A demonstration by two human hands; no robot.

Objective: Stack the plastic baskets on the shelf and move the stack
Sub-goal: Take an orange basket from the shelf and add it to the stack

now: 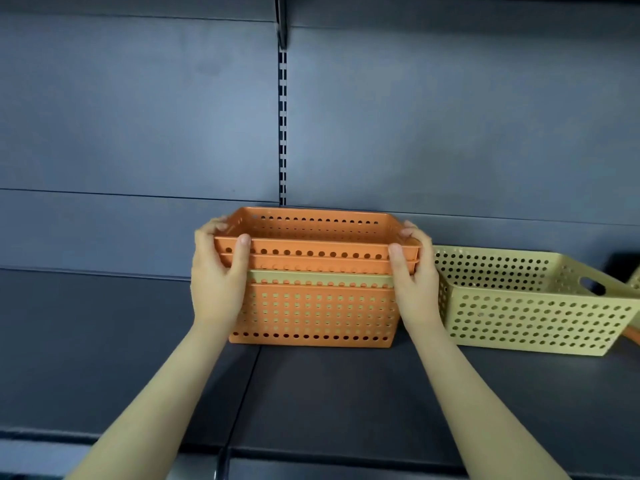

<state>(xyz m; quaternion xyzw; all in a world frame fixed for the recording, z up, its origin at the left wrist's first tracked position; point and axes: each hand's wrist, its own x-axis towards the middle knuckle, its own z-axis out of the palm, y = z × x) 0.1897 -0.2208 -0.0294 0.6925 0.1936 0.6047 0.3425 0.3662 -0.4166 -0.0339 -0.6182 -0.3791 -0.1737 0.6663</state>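
A stack of nested perforated plastic baskets (pixel 315 306) stands on the dark shelf (pixel 346 393) at the centre. Its outer basket is orange, a yellow rim (pixel 322 278) shows above it, and two orange rims sit on top. My left hand (pixel 216 275) grips the stack's left end, thumb over the top front rim. On the right end, my right hand (pixel 414 275) holds it the same way. A single yellow basket (pixel 530 317) rests on the shelf just right of the stack, beside my right hand.
The grey back panel (pixel 138 133) with a slotted upright (pixel 283 126) rises behind the baskets. A seam in the shelf runs at the stack's left. Part of another yellow and orange item (pixel 633 306) shows at the right edge. The shelf's front lip (pixel 311 459) lies near me.
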